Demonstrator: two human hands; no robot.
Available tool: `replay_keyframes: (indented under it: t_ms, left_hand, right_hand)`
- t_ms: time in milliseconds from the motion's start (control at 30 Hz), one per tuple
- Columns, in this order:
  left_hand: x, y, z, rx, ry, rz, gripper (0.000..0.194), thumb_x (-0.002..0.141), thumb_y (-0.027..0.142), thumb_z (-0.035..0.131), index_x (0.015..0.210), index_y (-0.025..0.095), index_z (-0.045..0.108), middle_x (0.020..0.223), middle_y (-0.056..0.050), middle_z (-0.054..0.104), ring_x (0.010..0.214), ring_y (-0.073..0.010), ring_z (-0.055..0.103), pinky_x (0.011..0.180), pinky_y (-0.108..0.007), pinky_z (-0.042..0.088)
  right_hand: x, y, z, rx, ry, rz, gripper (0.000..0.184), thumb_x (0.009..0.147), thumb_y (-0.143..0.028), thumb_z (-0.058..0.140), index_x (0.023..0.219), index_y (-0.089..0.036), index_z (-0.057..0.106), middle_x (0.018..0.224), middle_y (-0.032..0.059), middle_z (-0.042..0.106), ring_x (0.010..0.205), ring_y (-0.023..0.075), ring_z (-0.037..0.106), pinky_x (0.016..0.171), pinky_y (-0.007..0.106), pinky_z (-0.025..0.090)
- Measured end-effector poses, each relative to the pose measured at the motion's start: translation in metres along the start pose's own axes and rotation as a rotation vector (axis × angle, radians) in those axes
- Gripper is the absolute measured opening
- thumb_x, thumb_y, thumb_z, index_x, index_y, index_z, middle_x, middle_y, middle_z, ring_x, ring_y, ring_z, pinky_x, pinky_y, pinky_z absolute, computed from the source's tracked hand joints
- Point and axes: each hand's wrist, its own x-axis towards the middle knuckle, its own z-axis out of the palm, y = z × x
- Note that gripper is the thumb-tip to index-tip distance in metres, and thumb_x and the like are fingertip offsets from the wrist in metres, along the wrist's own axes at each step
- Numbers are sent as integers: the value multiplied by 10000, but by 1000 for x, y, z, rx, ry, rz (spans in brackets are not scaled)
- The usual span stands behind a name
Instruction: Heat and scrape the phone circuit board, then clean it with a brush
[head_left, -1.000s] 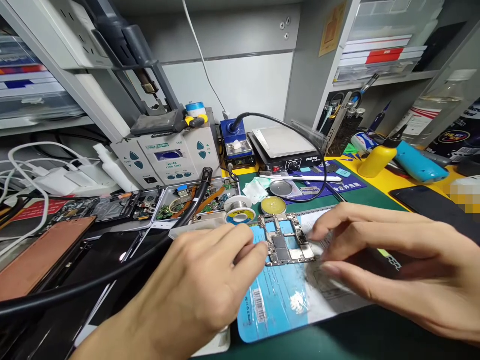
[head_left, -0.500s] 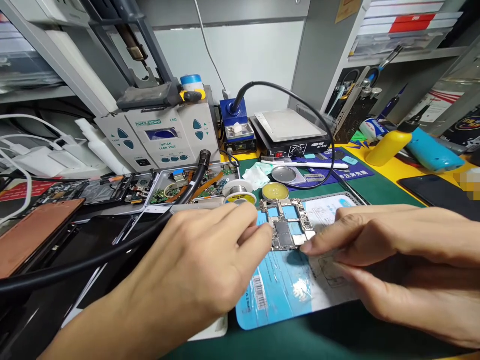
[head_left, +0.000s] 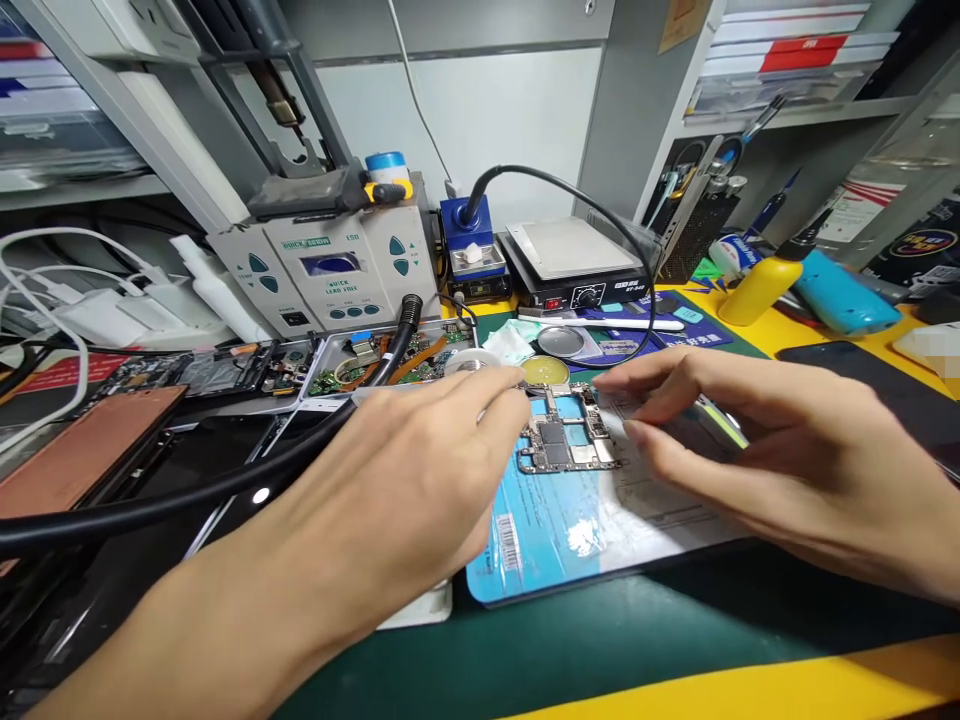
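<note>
A phone circuit board [head_left: 566, 445] lies flat on a blue and white card [head_left: 555, 530] on the green mat. My left hand [head_left: 420, 470] reaches in from the lower left, its loosely stretched fingertips at the board's upper left corner. My right hand [head_left: 750, 440] comes from the right with fingers spread, the tips hovering at the board's upper right edge. Neither hand visibly grips the board. A yellow flux tin [head_left: 545, 370] and a solder spool [head_left: 472, 362] sit just behind the fingertips.
A grey soldering station [head_left: 337, 270], a black hot plate [head_left: 570, 265] and a blue tip holder stand at the back. A thick black hose [head_left: 225, 490] crosses the left side over opened phones. A yellow bottle [head_left: 757, 290] and a black phone [head_left: 885, 390] lie to the right.
Both hands have moved from the board's side edges up to its far corners, and the board now lies flat on the card. The view shifted slightly.
</note>
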Motion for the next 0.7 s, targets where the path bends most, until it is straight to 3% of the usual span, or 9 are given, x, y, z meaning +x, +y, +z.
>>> replay_keyframes:
  t_ms: [167, 267, 500, 700]
  left_hand:
    - [4, 3, 0, -67, -128, -104, 177, 929, 173, 374, 914, 253, 531, 854, -37, 636, 666, -230, 600, 558, -400, 406]
    - [6, 3, -1, -99, -134, -130, 155, 922, 193, 400, 931, 265, 537, 778, -24, 607, 606, -215, 551, 532, -387, 348]
    - [-5, 2, -8, -266, -102, -156, 197, 963, 205, 436, 1009, 281, 612, 857, -31, 655, 776, -209, 662, 692, -337, 527]
    - [-12, 11, -4, -306, -117, -191, 193, 974, 220, 452, 1007, 263, 637, 942, -48, 657, 861, -208, 675, 772, -341, 568]
  right_hand:
    - [4, -3, 1, 38, -104, 46, 169, 847, -434, 723, 798, -289, 652, 1039, -8, 764, 1056, 282, 693, 624, 306, 535]
    - [4, -2, 1, 71, -120, 89, 146, 849, -399, 716, 791, -287, 643, 1013, -2, 757, 1101, 290, 679, 626, 295, 548]
    - [3, -1, 0, 129, -173, 108, 133, 834, -345, 735, 776, -269, 642, 1170, 9, 748, 1139, 284, 668, 687, 288, 569]
    - [-4, 4, -2, 128, -235, 102, 179, 874, -371, 722, 760, -249, 658, 1231, 17, 740, 1222, 292, 628, 740, 280, 574]
